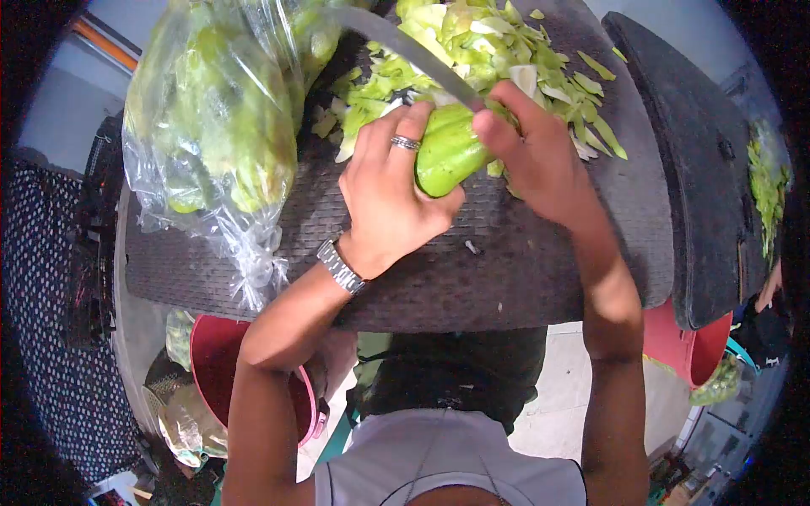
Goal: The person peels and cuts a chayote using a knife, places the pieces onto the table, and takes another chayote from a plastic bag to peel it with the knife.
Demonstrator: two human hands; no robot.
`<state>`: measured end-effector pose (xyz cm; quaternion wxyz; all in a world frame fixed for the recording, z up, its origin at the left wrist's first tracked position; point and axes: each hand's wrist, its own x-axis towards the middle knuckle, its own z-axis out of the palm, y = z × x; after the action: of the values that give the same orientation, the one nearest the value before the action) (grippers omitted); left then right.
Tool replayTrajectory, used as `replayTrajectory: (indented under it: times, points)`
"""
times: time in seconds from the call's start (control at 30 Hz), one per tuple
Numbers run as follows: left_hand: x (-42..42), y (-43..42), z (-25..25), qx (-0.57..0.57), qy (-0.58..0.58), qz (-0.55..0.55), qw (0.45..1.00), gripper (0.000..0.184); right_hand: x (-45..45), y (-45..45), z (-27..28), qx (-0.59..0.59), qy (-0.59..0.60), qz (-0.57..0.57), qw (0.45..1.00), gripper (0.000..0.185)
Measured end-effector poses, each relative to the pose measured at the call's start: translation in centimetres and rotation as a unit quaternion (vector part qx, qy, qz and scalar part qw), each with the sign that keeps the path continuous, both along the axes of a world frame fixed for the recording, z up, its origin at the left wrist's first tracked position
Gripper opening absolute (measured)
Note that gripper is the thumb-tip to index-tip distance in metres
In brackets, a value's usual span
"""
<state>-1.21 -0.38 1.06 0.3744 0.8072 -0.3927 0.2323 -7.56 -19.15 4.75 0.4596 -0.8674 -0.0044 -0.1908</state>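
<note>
My left hand (392, 181), with a ring and a metal watch, is wrapped round a green chayote-like vegetable (451, 152) and holds it over the dark table (405, 295). My right hand (536, 152) is closed on a knife (418, 55) at the vegetable's right end. The curved blade points up and to the left, above a heap of pale green peelings (472, 42). Left of my hands lies a knotted clear plastic bag (219, 110) full of green vegetables.
Red buckets stand below the table at the left (215, 363) and at the right (700, 346). A second dark tabletop (692, 169) adjoins on the right, with green scraps (766, 185) beyond it. Part of another person's arm shows at the far right edge.
</note>
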Motion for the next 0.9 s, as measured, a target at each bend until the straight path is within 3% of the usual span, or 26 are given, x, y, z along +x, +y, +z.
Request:
replayTrajectory:
  times: [0.13,0.23,0.27,0.33,0.53,0.63,0.8,0.9]
  points:
    - [0.3,-0.4,-0.1,-0.010,-0.012,0.003,1.000,0.075,0.2,-0.5,0.1,0.051,0.021,0.002,0.998,0.061]
    - [1.0,0.0,0.7,-0.008,0.042,-0.026,0.999,0.072,0.4,-0.9,-0.5,0.000,0.011,0.001,1.000,0.063]
    - [1.6,0.6,0.7,0.014,0.145,-0.041,0.988,0.071,0.3,-1.2,-0.4,-0.033,0.034,0.010,0.999,0.064]
    - [2.0,0.9,0.5,-0.004,0.134,-0.063,0.989,0.072,-0.1,-1.4,0.2,-0.097,0.080,0.024,0.992,0.067]
    - [1.7,1.1,1.1,-0.004,0.135,-0.085,0.987,0.072,-0.5,-0.5,0.5,0.026,0.014,0.083,0.996,0.079]
    - [1.7,1.2,0.9,-0.010,0.115,-0.087,0.990,0.072,-0.3,-0.8,0.3,0.016,0.036,0.094,0.995,0.084]
    - [1.7,1.1,0.6,-0.008,0.075,-0.081,0.994,0.070,0.1,-1.4,-0.7,-0.037,0.010,0.081,0.996,0.074]
    - [1.8,1.7,1.5,0.021,0.112,-0.109,0.987,0.066,-0.1,-1.6,-0.8,-0.073,-0.021,0.073,0.994,0.070]
